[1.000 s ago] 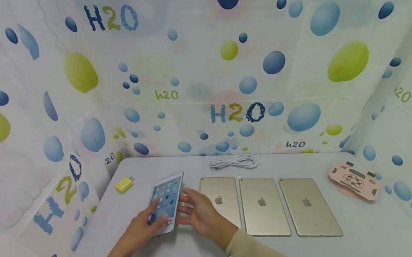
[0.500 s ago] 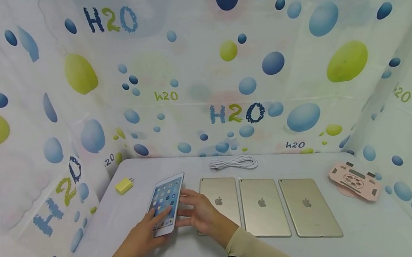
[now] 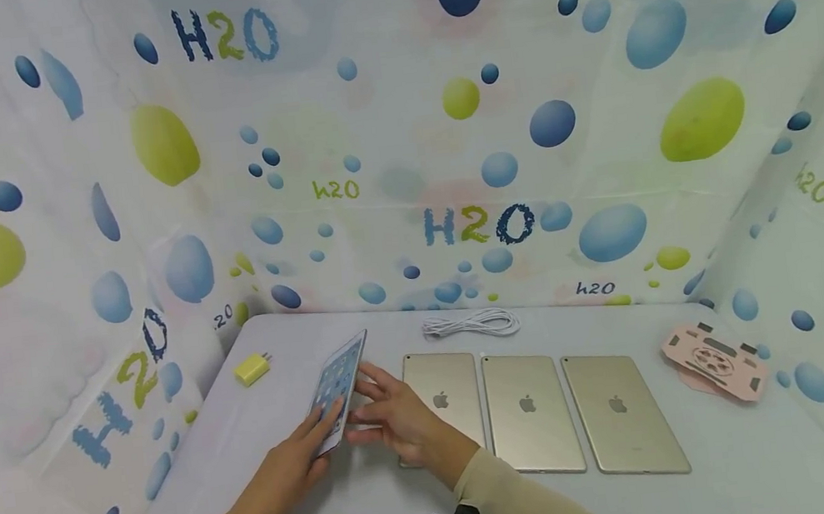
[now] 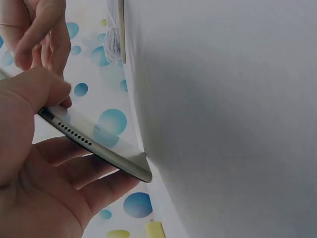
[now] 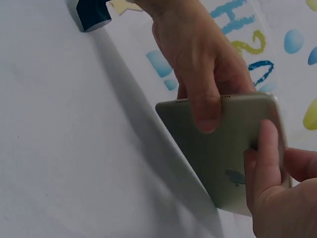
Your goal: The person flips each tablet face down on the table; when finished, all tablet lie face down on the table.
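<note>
A white-framed tablet (image 3: 336, 375) with a lit screen of app icons is tilted steeply above the left part of the table. My left hand (image 3: 284, 476) grips its near end, fingers on the screen side and thumb on the gold back, as the right wrist view shows. My right hand (image 3: 405, 421) holds the right edge with bent fingers; one finger lies on the back of the tablet (image 5: 198, 144). Whether a corner of it touches the cloth I cannot tell. Beside my right hand, three gold tablets lie face down: left (image 3: 439, 371), middle (image 3: 532, 412), right (image 3: 625, 419).
A yellow plug adapter (image 3: 252, 370) lies at the table's left side. Behind the tablets sits a coiled white cable (image 3: 470, 324). A pink cut-out piece (image 3: 717, 361) rests at the right. A printed curtain (image 3: 368, 127) encloses the white table (image 3: 364, 513).
The held tablet has turned steeper, so its screen looks narrower from the head. Over the second, my left hand's spread fingers have come closer together on the screen. The lying tablets stay put.
</note>
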The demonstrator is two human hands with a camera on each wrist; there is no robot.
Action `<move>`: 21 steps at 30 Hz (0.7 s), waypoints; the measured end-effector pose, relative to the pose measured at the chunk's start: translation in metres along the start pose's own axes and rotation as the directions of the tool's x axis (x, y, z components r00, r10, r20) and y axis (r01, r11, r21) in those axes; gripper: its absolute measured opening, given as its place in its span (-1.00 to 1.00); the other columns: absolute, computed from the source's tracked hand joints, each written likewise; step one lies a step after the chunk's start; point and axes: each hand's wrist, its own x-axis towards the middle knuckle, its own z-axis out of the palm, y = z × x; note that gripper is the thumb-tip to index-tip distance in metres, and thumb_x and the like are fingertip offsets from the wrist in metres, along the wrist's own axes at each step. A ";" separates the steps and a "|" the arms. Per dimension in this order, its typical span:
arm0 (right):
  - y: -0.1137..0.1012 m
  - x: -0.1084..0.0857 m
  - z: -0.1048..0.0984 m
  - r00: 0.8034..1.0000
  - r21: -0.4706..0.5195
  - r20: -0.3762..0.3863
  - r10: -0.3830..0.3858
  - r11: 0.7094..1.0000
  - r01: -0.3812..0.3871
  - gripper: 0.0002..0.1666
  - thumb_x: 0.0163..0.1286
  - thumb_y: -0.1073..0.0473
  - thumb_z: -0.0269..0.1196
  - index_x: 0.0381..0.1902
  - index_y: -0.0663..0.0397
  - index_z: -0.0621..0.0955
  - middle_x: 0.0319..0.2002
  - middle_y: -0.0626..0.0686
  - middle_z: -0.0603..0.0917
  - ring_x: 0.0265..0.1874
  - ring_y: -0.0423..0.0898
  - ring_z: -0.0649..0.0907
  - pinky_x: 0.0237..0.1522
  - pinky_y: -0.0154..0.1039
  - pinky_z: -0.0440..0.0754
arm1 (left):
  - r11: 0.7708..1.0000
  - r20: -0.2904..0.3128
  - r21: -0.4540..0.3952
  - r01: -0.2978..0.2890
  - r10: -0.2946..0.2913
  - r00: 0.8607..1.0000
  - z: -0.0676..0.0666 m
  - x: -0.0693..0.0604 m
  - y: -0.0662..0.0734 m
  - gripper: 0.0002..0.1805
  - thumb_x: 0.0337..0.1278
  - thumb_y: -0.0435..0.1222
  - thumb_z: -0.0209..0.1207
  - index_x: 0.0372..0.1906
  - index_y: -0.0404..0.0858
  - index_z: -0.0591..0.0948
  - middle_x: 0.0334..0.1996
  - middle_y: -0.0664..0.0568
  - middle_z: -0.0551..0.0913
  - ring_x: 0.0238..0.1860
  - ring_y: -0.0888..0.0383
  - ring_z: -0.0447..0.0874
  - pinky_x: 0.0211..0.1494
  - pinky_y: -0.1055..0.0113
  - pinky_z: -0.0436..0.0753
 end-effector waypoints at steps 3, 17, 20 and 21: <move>-0.005 -0.001 0.002 1.000 -0.052 0.010 -0.024 0.998 0.024 -0.07 0.35 0.51 0.19 0.58 -0.20 0.28 0.51 0.12 0.36 0.05 0.09 0.72 -0.15 -0.07 0.78 | 0.999 -0.054 -0.049 -0.009 0.007 0.999 0.003 0.002 0.001 -0.17 0.25 -0.40 0.29 0.59 -0.06 0.27 0.37 -0.29 0.49 0.11 -0.19 0.70 0.06 -0.04 0.69; -0.016 -0.009 0.006 0.979 -0.474 0.175 -0.103 0.863 0.175 -0.02 0.33 0.15 0.43 0.58 -0.42 0.24 0.59 -0.20 0.18 0.59 0.03 0.14 0.50 0.20 0.23 | 0.671 -0.017 -0.726 0.150 -0.237 0.971 0.003 0.006 0.018 -0.27 0.46 -0.29 0.12 0.60 -0.25 0.11 0.48 -0.35 0.28 0.40 -0.34 0.39 0.27 0.02 0.60; -0.013 -0.008 0.004 0.976 -0.526 0.189 -0.104 0.829 0.190 0.03 0.34 0.09 0.43 0.62 -0.34 0.15 0.60 -0.20 0.13 0.60 -0.03 0.10 0.51 0.14 0.23 | 0.474 0.045 -0.860 0.190 -0.301 0.952 0.004 0.007 0.021 -0.33 0.45 -0.33 0.06 0.55 -0.24 0.12 0.44 -0.29 0.30 0.36 -0.19 0.40 0.20 0.21 0.64; -0.011 -0.008 0.004 0.979 -0.548 0.180 -0.100 0.816 0.184 0.04 0.34 0.08 0.43 0.63 -0.33 0.14 0.60 -0.22 0.13 0.60 -0.06 0.10 0.52 0.12 0.22 | 0.411 0.056 -0.892 0.190 -0.316 0.947 0.004 0.008 0.021 -0.34 0.45 -0.35 0.04 0.54 -0.23 0.11 0.42 -0.26 0.29 0.34 -0.12 0.41 0.17 0.26 0.64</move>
